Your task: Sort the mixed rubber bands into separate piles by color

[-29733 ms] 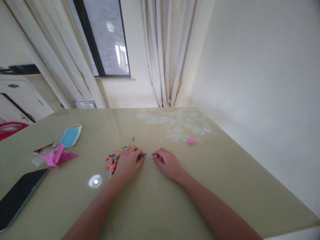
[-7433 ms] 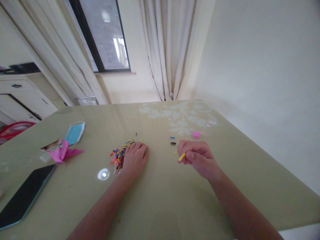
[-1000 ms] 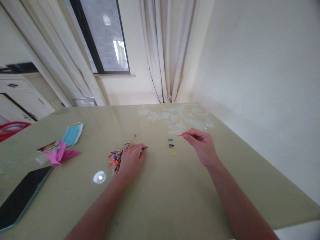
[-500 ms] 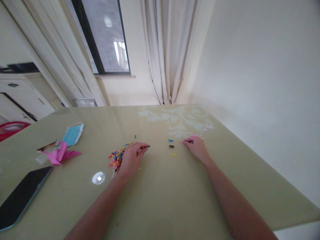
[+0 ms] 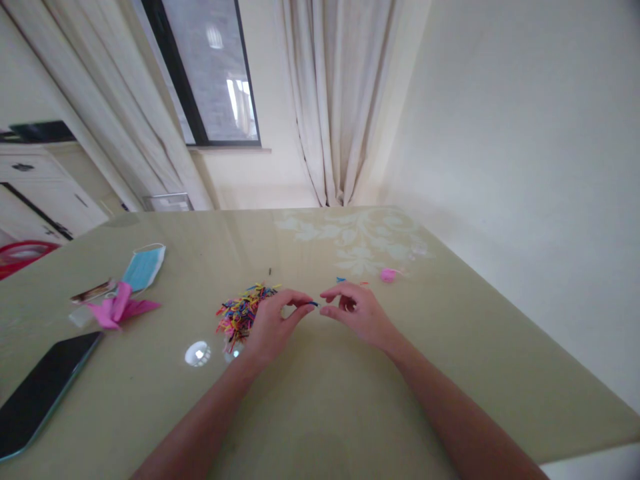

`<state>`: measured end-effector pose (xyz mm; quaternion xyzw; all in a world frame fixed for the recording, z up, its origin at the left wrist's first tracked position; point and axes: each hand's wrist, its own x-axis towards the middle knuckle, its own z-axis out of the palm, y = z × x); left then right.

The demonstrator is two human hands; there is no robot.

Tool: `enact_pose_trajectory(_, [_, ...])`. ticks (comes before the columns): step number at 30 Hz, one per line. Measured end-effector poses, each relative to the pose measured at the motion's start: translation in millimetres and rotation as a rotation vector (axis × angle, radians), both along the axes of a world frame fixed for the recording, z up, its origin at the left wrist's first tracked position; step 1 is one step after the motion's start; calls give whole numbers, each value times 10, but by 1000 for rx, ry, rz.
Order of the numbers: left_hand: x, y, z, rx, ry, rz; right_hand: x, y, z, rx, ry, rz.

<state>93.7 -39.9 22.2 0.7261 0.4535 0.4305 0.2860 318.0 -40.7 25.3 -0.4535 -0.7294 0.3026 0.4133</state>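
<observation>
Between the thumb and fingertips of my left hand (image 5: 277, 320) is a thin dark blue rubber band (image 5: 313, 304), its free end pointing right. Facing it closely, my right hand (image 5: 365, 313) has its thumb and index finger apart, with nothing visible between them. Beside and partly behind my left hand lies a pile of small multicoloured rubber bands (image 5: 240, 313). Beyond my right hand are a blue band (image 5: 341, 279), an orange band (image 5: 365, 283) and a small pink clump (image 5: 388, 275). That hand covers the table spot just in front of the blue band.
On the left are a pink folded paper figure (image 5: 120, 307), a blue face mask (image 5: 144, 267) and a black phone (image 5: 47, 393). A clear shiny dome (image 5: 198, 354) sits near my left forearm. One dark bit (image 5: 270, 271) lies behind the pile. A wall (image 5: 525, 167) borders the table's right side.
My right hand has moved left from the orange band, leaving it on the table and uncovering the pink clump. My left hand has shifted right and slightly nearer with the dark blue band.
</observation>
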Motion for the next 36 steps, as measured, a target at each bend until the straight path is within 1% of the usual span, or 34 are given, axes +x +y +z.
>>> enact_pose_trajectory(4, [6,-5,-22,9,16,-14,-97,-53,-13,29,27,22])
enact_pose_trajectory(7, [5,-4,-38,11,27,-19,-80,-47,-20,48,37,28])
enact_pose_trajectory(15, [15,-16,-40,1,29,-6,-72,-61,7,41,12,17])
enact_pose_trajectory(21, [13,-11,-57,-4,33,4,-82,-61,-26,63,15,8])
enact_pose_trajectory(27, [10,-11,-58,25,32,-3,-101,-59,-52,113,2,-14])
enact_pose_trajectory(30, [0,-3,-47,35,39,-5,-95,-64,-18,140,21,-40])
enact_pose_trajectory(32, [-17,13,-47,40,60,-3,-75,-76,35,141,68,-57])
enact_pose_trajectory(34, [-45,36,-58,48,104,7,-38,-97,108,111,133,-53])
enact_pose_trajectory(36, [-83,64,-78,79,188,30,12,-130,193,65,209,-22])
